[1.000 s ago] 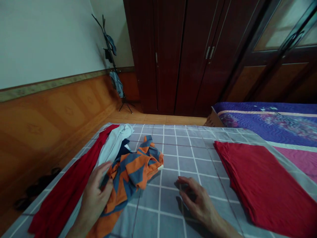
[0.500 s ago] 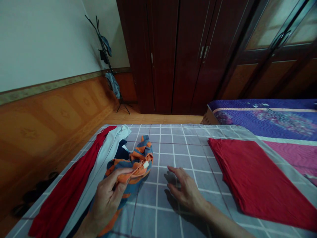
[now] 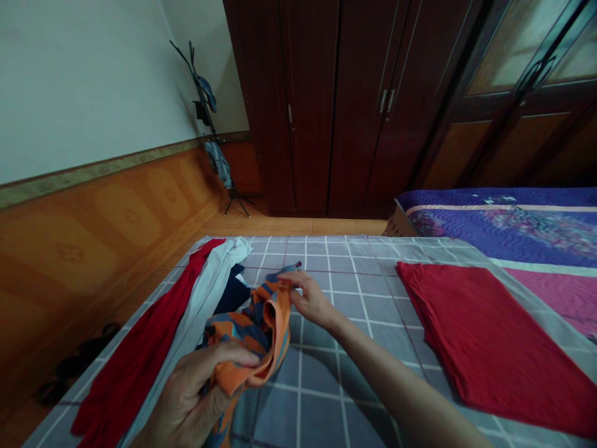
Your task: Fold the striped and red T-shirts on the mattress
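Note:
An orange and blue striped garment (image 3: pixel 275 317) is bunched up over the checked sheet, left of the middle. My left hand (image 3: pixel 200 386) grips its near edge, thumb on top. Farther away, my right hand (image 3: pixel 310 298) pinches the garment's far right edge, fingers closed on the cloth. A white garment (image 3: pixel 203 298) and a red garment (image 3: pixel 149 342) lie lengthwise to the left, with a dark blue piece (image 3: pixel 234 291) partly under the striped cloth. On the right a folded red cloth (image 3: pixel 489 342) lies flat.
The grey checked sheet (image 3: pixel 364 274) covers the surface under the clothes. Beyond it stand a dark red wardrobe (image 3: pixel 317 112) and a coat rack (image 3: pixel 208 112) with things hanging on it. A bed with a purple flowered cover (image 3: pixel 466 224) is at the right. Dark shoes (image 3: pixel 69 367) lie on the floor at left.
My right hand has moved left and away from me and has taken hold of the striped garment. The garment's orange-edged opening now shows wider between my hands.

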A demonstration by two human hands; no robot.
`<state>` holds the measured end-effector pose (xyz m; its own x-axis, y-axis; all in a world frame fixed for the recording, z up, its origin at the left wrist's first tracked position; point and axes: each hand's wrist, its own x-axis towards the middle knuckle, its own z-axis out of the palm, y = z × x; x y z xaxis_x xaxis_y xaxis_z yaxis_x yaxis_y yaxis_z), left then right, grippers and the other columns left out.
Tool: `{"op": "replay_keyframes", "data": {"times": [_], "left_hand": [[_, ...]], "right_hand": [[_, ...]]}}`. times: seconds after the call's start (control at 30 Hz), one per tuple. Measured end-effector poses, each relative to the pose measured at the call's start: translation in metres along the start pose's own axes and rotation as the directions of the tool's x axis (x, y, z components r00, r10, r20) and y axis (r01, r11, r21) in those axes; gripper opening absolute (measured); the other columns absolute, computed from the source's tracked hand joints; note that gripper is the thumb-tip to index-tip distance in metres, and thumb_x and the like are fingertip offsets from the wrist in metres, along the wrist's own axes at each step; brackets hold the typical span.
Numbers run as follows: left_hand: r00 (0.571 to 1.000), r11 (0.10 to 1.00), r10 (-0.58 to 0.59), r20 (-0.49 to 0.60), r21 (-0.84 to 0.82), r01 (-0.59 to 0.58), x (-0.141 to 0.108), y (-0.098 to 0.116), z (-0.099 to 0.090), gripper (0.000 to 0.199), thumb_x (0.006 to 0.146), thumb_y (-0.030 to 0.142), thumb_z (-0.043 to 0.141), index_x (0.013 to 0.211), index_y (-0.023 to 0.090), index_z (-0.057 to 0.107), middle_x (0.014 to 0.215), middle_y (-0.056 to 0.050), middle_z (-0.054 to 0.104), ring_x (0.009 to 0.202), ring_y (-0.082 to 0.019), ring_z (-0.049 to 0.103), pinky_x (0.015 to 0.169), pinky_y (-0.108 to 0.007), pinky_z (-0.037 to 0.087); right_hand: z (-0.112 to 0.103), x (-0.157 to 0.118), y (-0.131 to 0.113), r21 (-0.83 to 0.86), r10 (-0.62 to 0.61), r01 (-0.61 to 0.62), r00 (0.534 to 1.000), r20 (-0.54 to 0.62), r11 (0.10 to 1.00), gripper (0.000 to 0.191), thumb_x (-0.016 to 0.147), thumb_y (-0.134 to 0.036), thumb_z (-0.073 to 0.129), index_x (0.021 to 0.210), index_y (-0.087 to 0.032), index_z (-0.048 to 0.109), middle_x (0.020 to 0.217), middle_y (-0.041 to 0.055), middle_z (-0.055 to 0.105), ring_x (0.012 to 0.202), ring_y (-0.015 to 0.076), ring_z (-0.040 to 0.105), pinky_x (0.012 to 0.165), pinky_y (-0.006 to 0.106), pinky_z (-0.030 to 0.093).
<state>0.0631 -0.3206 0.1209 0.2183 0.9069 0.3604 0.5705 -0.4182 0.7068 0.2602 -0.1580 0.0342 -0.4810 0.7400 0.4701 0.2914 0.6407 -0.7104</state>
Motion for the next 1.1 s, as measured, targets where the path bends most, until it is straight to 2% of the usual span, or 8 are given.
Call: {"op": "replay_keyframes", "data": {"times": [0.2,0.37,0.5,0.67,0.8,0.9,0.97,1.1], "left_hand": [[0.986,0.999,0.050,0.160,-0.010,-0.049,-0.003,0.000,0.005,0.018,0.087,0.035,0.053,0.096,0.028,0.067,0.085,0.001,0.072,0.075,-0.016,0.069,0.067,-0.018,0.053],[0.995,0.995,0.020,0.097,0.095,-0.030,-0.023,-0.022,0.017,0.016,0.087,0.031,0.053,0.097,0.028,0.064,0.085,0.001,0.072,0.076,-0.014,0.069,0.066,-0.015,0.053],[0.999,0.972,0.021,0.038,0.235,-0.029,-0.039,-0.044,0.025,0.015,0.086,0.026,0.055,0.098,0.027,0.063,0.089,0.001,0.072,0.081,-0.014,0.069,0.072,-0.015,0.053],[0.991,0.850,0.105,-0.087,0.525,-0.044,-0.052,-0.071,0.040,0.036,0.080,0.032,0.063,0.115,0.025,0.057,0.106,-0.004,0.067,0.096,-0.020,0.066,0.081,-0.025,0.054],[0.983,0.806,0.125,-0.133,0.591,-0.023,-0.049,-0.081,0.054,0.036,0.080,0.019,0.055,0.116,0.022,0.055,0.108,-0.006,0.066,0.100,-0.022,0.064,0.085,-0.032,0.053],[0.985,0.869,0.109,-0.135,0.494,-0.028,-0.019,-0.075,0.043,0.024,0.080,0.013,0.048,0.100,0.022,0.059,0.095,-0.003,0.068,0.090,-0.019,0.066,0.078,-0.027,0.053],[0.988,0.901,0.056,-0.141,0.433,0.010,0.016,-0.064,0.025,0.023,0.080,0.013,0.046,0.095,0.021,0.060,0.090,-0.002,0.069,0.084,-0.018,0.066,0.073,-0.025,0.052],[0.986,0.928,0.034,-0.166,0.371,0.030,0.104,-0.029,-0.016,0.026,0.076,0.013,0.042,0.090,0.021,0.063,0.083,0.001,0.068,0.079,-0.018,0.065,0.069,-0.025,0.049]], "right_hand": [[0.002,-0.001,-0.004,-0.192,-0.034,0.106,0.938,0.344,0.976,0.028,0.078,-0.009,0.050,0.097,-0.020,0.066,0.097,0.0046,0.067,0.097,0.0204,0.058,0.084,0.032,0.045],[0.002,-0.006,-0.004,-0.327,-0.077,0.194,0.938,0.339,0.925,0.037,0.076,-0.017,0.058,0.113,-0.017,0.060,0.110,0.0095,0.063,0.100,0.0231,0.054,0.089,0.036,0.042],[-0.007,-0.009,-0.001,-0.422,-0.008,0.152,0.946,0.324,0.894,0.017,0.076,-0.013,0.053,0.085,-0.017,0.067,0.084,0.0078,0.065,0.088,0.0231,0.055,0.083,0.036,0.044],[-0.054,-0.023,-0.010,-0.160,-0.097,0.098,0.995,0.017,0.982,0.018,0.081,-0.013,0.048,0.084,-0.019,0.064,0.094,0.0075,0.067,0.094,0.0216,0.058,0.086,0.038,0.046],[-0.103,-0.042,-0.033,0.087,0.088,-0.071,0.975,-0.203,0.994,0.015,0.086,-0.032,0.053,0.083,-0.020,0.063,0.103,0.0082,0.068,0.098,0.0226,0.062,0.088,0.041,0.048],[-0.137,-0.054,-0.050,0.301,0.327,-0.243,0.906,-0.269,0.922,0.027,0.083,-0.046,0.059,0.081,-0.019,0.063,0.079,0.0058,0.070,0.071,0.0189,0.066,0.066,0.032,0.055],[-0.160,-0.056,-0.060,0.376,0.430,-0.295,0.832,-0.352,0.878,0.032,0.077,-0.050,0.065,0.077,-0.019,0.062,0.063,0.0013,0.065,0.053,0.0139,0.060,0.048,0.024,0.050],[-0.211,-0.053,-0.090,0.210,0.353,-0.285,0.688,-0.634,0.935,0.035,0.065,-0.050,0.075,0.074,-0.018,0.064,0.060,-0.0010,0.061,0.048,0.0089,0.053,0.041,0.017,0.042]]}}
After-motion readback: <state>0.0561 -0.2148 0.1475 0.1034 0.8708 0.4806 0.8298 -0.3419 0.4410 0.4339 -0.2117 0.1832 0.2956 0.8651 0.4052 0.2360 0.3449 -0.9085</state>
